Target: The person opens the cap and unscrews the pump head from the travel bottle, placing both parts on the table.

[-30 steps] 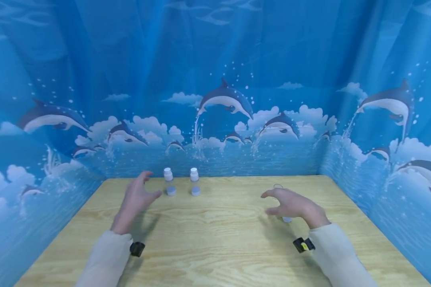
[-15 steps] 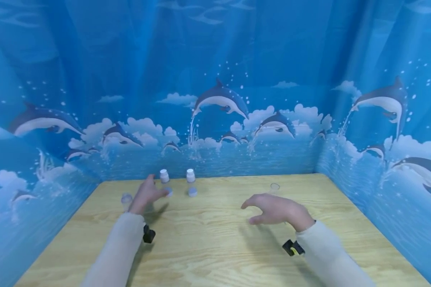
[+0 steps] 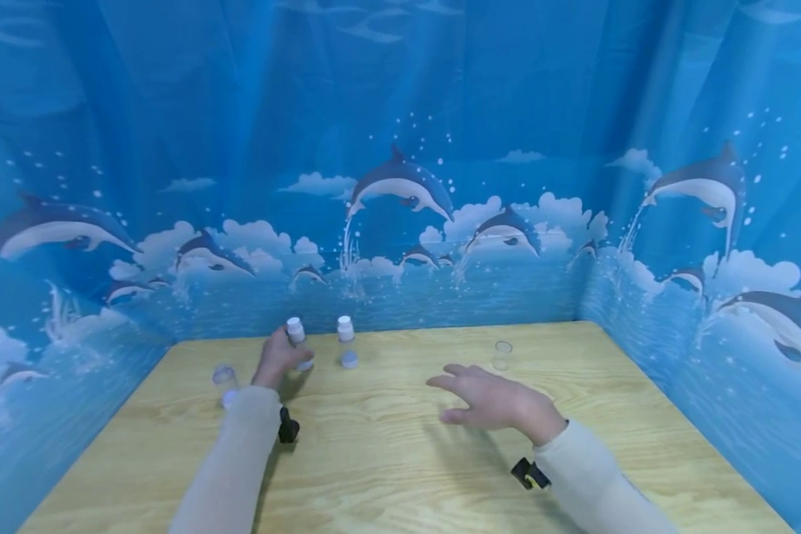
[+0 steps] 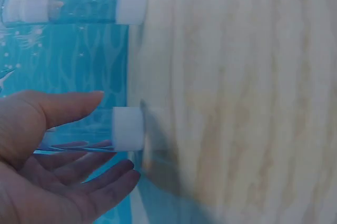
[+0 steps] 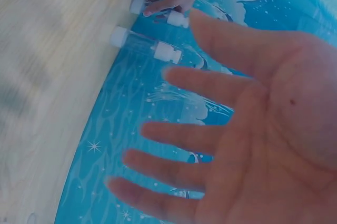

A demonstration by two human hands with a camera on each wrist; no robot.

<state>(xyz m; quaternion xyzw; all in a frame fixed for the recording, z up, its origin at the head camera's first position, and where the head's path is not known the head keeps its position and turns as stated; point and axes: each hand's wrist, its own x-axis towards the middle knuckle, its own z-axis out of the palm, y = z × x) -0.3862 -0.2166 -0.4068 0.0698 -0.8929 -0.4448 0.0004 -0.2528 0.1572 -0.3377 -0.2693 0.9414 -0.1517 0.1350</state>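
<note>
Two clear cylindrical containers with white tops and white bases stand upright near the table's back edge: a left one [image 3: 297, 331] and a right one [image 3: 346, 330]. My left hand [image 3: 279, 358] is around the left container, thumb on one side and fingers on the other. In the left wrist view its white base [image 4: 128, 129] shows between thumb and fingers, which look loosely extended rather than closed on it. My right hand [image 3: 494, 399] hovers over the table with fingers spread, palm bare in the right wrist view.
A clear cylinder [image 3: 225, 377] with a whitish bottom stands left of my left forearm. Another clear cylinder [image 3: 503, 355] stands behind my right hand. A blue dolphin-print curtain [image 3: 400, 148] surrounds the back and sides of the wooden table [image 3: 374, 460].
My left hand has moved right and forward to the left container, uncovering the clear cylinder at the left. My right hand has shifted left, revealing the cylinder behind it.
</note>
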